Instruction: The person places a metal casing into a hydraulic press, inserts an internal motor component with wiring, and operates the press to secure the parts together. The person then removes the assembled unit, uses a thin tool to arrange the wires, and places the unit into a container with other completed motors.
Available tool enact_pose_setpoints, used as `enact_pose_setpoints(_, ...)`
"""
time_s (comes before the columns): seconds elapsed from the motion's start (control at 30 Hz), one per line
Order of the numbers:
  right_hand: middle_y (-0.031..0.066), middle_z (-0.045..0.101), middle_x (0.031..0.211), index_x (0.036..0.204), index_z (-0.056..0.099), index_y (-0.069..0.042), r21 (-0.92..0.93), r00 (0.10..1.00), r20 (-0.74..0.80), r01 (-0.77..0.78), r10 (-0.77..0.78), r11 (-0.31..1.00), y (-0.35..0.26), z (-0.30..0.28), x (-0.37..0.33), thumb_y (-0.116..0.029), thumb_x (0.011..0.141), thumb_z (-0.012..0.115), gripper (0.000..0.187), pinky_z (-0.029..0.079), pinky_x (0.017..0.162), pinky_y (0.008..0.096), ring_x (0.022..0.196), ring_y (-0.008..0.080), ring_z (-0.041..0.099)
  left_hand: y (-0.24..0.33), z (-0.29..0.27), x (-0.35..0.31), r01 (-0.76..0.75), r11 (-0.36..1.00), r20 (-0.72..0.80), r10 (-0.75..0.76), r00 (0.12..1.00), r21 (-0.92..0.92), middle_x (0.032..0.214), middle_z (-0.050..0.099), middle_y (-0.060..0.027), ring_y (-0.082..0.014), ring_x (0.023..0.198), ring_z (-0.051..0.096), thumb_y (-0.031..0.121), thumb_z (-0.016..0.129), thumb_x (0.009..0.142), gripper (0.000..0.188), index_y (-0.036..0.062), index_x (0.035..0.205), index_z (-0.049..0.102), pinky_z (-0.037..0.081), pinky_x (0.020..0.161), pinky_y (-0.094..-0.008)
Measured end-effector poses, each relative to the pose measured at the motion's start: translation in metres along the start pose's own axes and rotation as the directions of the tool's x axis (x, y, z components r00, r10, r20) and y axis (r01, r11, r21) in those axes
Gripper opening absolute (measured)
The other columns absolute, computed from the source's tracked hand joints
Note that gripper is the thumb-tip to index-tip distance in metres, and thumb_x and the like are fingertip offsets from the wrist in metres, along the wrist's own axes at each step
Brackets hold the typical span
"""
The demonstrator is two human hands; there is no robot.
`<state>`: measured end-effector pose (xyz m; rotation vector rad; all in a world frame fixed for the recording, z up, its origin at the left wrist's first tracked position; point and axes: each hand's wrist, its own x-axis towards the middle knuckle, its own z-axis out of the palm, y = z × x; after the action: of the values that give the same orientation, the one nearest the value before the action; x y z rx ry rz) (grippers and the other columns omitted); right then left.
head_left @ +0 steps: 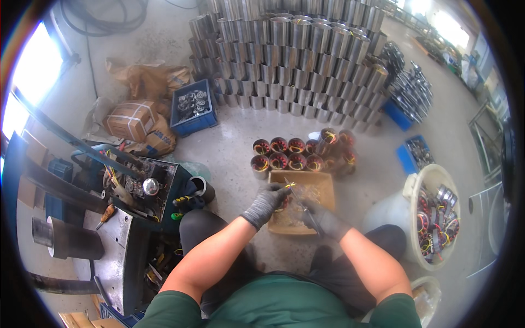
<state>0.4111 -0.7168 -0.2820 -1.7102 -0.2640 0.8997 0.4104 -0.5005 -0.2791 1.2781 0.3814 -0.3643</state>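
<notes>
My left hand (264, 203), in a grey glove, is closed on the yellow wire ends (290, 186). Under its fingertips, partly hidden, are the red windings of a motor stator (283, 204). My right hand (328, 220), also gloved, is closed around a slim metal hand tool with dark handles, which looks like scissors or cutters (297, 192); its tip points at the wires. Both hands are over a shallow tan tray (326, 188) with clear scraps inside. Just beyond the tray stand two rows of metal cylinders with red windings and yellow wires (279, 160).
Stacked steel tubes (295, 65) form a wall at the back. On the right is a white tub (377, 213) of wound stators. A blue crate (191, 123) and cardboard box (130, 121) lie back left; a machine bench (115, 240) with a screwdriver (106, 215) stands left.
</notes>
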Motion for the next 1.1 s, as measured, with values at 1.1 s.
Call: enact_pose_setpoints(1.1, 0.0119, 0.061, 0.079, 0.112, 0.045, -0.012, 0.750, 0.968, -0.207, 0.064, 0.142, 0.659, 0.031, -0.026, 0.016, -0.008, 0.090, 0.062, 0.028, 0.058, 0.054, 0.0464, 0.057, 0.0260, 0.062, 0.066, -0.050, -0.046, -0.468, 0.862, -0.007, 0.478, 0.878, 0.196, 0.081, 0.062, 0.0008, -0.0073, 0.070, 0.053, 0.024, 0.064, 0.096, 0.025, 0.0006, 0.104, 0.068, 0.045, 0.061, -0.0245)
